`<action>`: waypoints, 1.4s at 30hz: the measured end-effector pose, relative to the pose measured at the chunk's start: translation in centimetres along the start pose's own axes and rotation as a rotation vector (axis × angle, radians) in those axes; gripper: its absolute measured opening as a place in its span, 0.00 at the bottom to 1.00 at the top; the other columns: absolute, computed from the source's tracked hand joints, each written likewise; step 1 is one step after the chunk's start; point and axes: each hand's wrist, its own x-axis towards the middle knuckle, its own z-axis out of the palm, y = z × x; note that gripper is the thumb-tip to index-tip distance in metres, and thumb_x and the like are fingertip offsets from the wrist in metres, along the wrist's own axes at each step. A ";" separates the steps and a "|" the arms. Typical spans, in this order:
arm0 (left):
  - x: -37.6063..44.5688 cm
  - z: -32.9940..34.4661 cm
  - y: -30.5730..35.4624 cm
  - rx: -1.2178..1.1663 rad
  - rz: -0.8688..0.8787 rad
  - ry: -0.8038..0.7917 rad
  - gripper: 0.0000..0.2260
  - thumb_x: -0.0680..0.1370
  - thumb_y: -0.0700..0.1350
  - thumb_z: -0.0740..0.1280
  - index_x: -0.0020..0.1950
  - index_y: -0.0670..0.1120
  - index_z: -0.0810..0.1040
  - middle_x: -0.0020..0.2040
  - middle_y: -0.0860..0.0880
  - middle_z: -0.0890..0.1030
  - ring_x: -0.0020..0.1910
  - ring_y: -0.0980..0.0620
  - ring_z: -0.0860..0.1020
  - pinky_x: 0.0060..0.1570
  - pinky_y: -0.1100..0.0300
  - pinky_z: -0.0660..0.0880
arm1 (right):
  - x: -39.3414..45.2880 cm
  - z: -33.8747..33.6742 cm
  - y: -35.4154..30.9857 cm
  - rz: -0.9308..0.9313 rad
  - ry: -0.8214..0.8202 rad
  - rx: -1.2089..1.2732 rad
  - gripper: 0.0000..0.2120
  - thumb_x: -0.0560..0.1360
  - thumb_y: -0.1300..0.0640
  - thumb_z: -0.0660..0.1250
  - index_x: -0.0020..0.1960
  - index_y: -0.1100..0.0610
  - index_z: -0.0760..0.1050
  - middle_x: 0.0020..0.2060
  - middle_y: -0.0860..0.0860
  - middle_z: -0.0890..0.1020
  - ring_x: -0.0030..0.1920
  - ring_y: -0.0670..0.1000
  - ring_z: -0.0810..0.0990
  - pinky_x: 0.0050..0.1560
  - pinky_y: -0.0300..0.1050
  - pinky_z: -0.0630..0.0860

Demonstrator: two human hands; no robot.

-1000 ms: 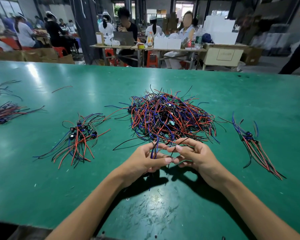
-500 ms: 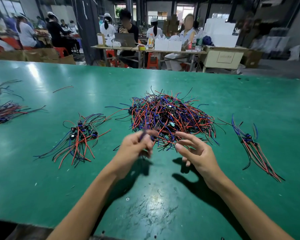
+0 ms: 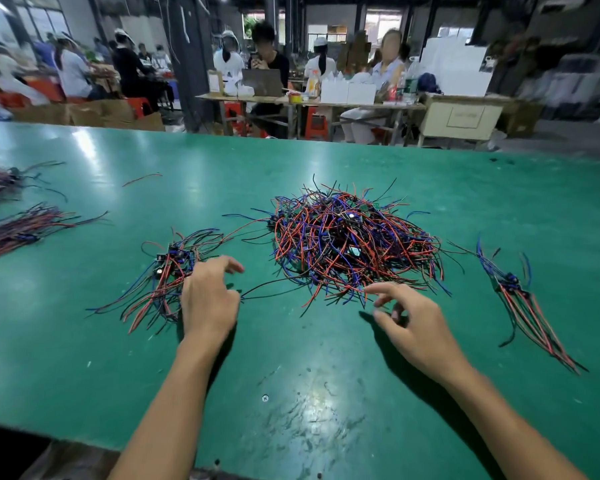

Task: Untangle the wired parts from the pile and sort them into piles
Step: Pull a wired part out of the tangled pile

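- Since the earlier frames, the left hand (image 3: 208,303) has swung away from the near edge of the main tangled pile (image 3: 354,247) to the left sorted pile (image 3: 163,278); the right hand (image 3: 416,323) has drawn back slightly from the main tangled pile.
- Left hand: positioned at the near right edge of the left sorted pile, back of hand upward. Fingers (image 3: 229,263) are loosely curled and point toward the main tangled pile; whether they pinch a wire cannot be told. One black wire (image 3: 267,289) runs from beside this hand to the main tangled pile.
- Right hand: positioned just at the near edge of the main tangled pile, above the worktop (image 3: 84,375). Index finger is extended toward the pile; thumb and remaining fingers are loosely bent and spread, holding nothing.
- Main tangled pile: red, blue and black wired parts with small boards, heaped at the centre of the green worktop.
- Left sorted pile: wired parts with black components, left of the main tangled pile.
- Right sorted bundle (image 3: 523,306): wired parts laid roughly parallel, well right of the main tangled pile.
- Two further wire bundles (image 3: 18,230) lie far left of the main tangled pile; a single red wire (image 3: 142,179) lies beyond the left sorted pile.
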 end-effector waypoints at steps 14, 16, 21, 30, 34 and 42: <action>-1.0 1.8 1.6 0.125 0.351 -0.127 0.09 0.79 0.56 0.68 0.52 0.54 0.84 0.53 0.55 0.83 0.56 0.52 0.75 0.54 0.55 0.58 | 0.7 1.3 -0.8 0.066 0.037 -0.312 0.04 0.79 0.46 0.68 0.49 0.44 0.80 0.36 0.42 0.74 0.40 0.45 0.74 0.37 0.43 0.66; -1.3 1.8 1.7 0.042 0.364 -0.126 0.08 0.79 0.54 0.69 0.49 0.53 0.85 0.49 0.55 0.84 0.51 0.51 0.76 0.51 0.56 0.59 | 0.6 1.1 -0.7 0.063 0.041 -0.300 0.03 0.79 0.47 0.68 0.48 0.44 0.79 0.37 0.42 0.75 0.40 0.44 0.74 0.35 0.39 0.65; -2.8 1.2 3.4 -0.490 0.354 -0.375 0.09 0.82 0.50 0.67 0.45 0.53 0.85 0.37 0.56 0.84 0.34 0.60 0.76 0.36 0.60 0.68 | 0.1 1.2 -0.7 -0.053 -0.021 -0.176 0.03 0.79 0.47 0.67 0.51 0.44 0.79 0.42 0.41 0.80 0.43 0.41 0.77 0.44 0.43 0.73; -5.8 1.0 6.8 -0.714 0.423 -0.606 0.07 0.80 0.49 0.69 0.47 0.49 0.86 0.38 0.51 0.85 0.37 0.45 0.80 0.35 0.48 0.71 | 0.4 2.0 -1.7 -0.070 0.142 0.199 0.20 0.75 0.53 0.75 0.64 0.43 0.74 0.43 0.41 0.82 0.35 0.48 0.79 0.36 0.39 0.74; -5.4 1.6 6.2 -0.694 0.357 -0.529 0.06 0.80 0.46 0.70 0.47 0.50 0.87 0.37 0.54 0.85 0.33 0.58 0.77 0.32 0.63 0.66 | 0.5 1.3 -1.4 0.061 0.134 0.583 0.09 0.75 0.58 0.75 0.54 0.47 0.83 0.43 0.51 0.86 0.43 0.54 0.84 0.39 0.43 0.80; -3.1 0.8 4.5 -0.348 0.199 0.109 0.07 0.80 0.50 0.69 0.49 0.51 0.86 0.44 0.52 0.86 0.43 0.48 0.77 0.46 0.53 0.72 | 0.1 1.9 -0.9 0.067 0.128 0.254 0.10 0.75 0.57 0.74 0.50 0.42 0.82 0.39 0.42 0.84 0.36 0.46 0.79 0.39 0.38 0.75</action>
